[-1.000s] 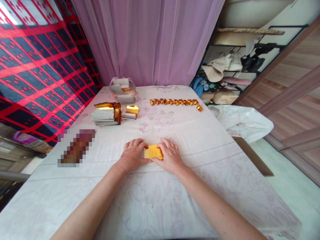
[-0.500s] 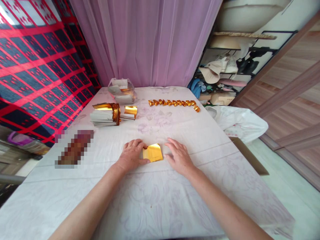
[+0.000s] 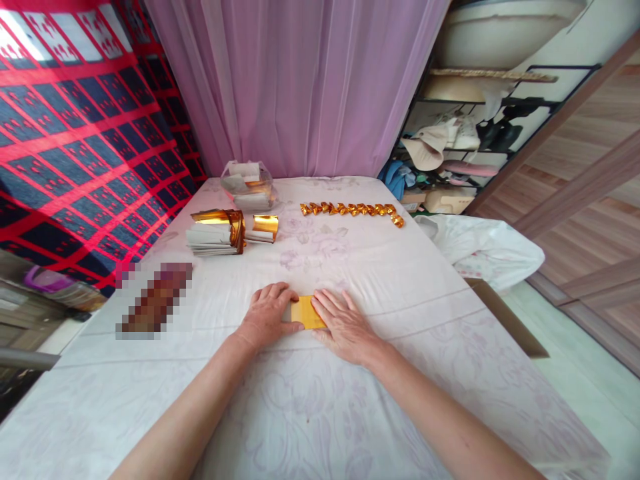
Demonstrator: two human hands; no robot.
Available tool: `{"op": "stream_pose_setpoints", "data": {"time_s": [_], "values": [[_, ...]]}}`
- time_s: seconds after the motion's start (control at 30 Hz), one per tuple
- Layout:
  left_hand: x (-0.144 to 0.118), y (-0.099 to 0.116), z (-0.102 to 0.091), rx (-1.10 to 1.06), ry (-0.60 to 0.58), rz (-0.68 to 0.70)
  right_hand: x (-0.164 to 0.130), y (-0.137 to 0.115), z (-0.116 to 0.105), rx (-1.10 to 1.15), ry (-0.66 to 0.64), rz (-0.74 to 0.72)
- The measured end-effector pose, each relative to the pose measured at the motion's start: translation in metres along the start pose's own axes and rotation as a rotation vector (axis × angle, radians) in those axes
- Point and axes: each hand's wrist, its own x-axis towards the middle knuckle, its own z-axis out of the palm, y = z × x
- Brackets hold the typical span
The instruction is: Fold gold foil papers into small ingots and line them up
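Observation:
A small gold foil paper (image 3: 304, 313) lies flat on the table in front of me, with a paler strip along its left side. My left hand (image 3: 269, 313) rests at its left edge, thumb and forefinger spread apart and touching the near and far corners. Laid across the right part of the paper is my right hand (image 3: 345, 323), fingers stretched out and pressing it down. The right fingers hide the paper's right edge.
Left of centre stand a stack of foil paper (image 3: 215, 237) and a smaller pile (image 3: 265, 229). Behind them sits a clear plastic bag (image 3: 249, 187) of paper. A row of folded gold pieces (image 3: 350, 209) lies at the back right. A blurred patch (image 3: 157, 300) covers something at left.
My right hand has moved left and down onto the gold foil paper, which now lies flatter. My left hand stays at its left edge. The view has shifted slightly.

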Motion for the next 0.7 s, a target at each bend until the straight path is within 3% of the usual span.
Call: {"op": "stream_pose_setpoints", "data": {"time_s": [0.2, 0.4, 0.53, 0.7], "values": [[-0.002, 0.001, 0.001, -0.009, 0.022, 0.004, -0.002, 0.0, 0.0, -0.006, 0.021, -0.003], [-0.003, -0.001, 0.004, -0.051, 0.032, 0.004, -0.008, 0.017, -0.006, -0.059, 0.047, 0.057], [-0.003, -0.003, 0.007, -0.064, 0.048, 0.013, -0.007, 0.014, -0.021, -0.056, 0.162, 0.066], [-0.004, -0.005, 0.01, -0.07, 0.071, 0.029, -0.002, -0.001, -0.022, 0.088, 0.236, -0.114]]}}
